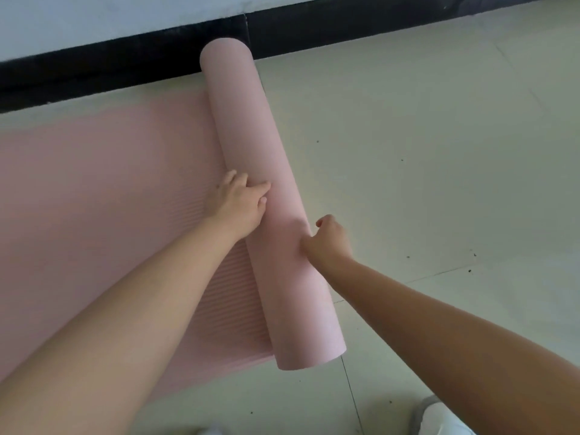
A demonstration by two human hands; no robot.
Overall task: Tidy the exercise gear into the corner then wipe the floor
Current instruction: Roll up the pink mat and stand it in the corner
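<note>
A pink exercise mat lies on the pale tiled floor, part of it wound into a thick roll point(257, 171) that runs from the black skirting towards me. The flat, ribbed part of the mat point(94, 189) spreads to the left of the roll. My left hand point(241, 202) rests on the roll's left side with fingers stretched over it, where the roll meets the flat part. My right hand point(329, 240) sits against the roll's right side, its fingers curled under the roll's edge and partly hidden.
A black skirting board point(125, 67) runs along the wall at the top. Pale floor tiles point(439, 152) with small dark specks stretch to the right. The toe of a white shoe point(442, 419) shows at the bottom right.
</note>
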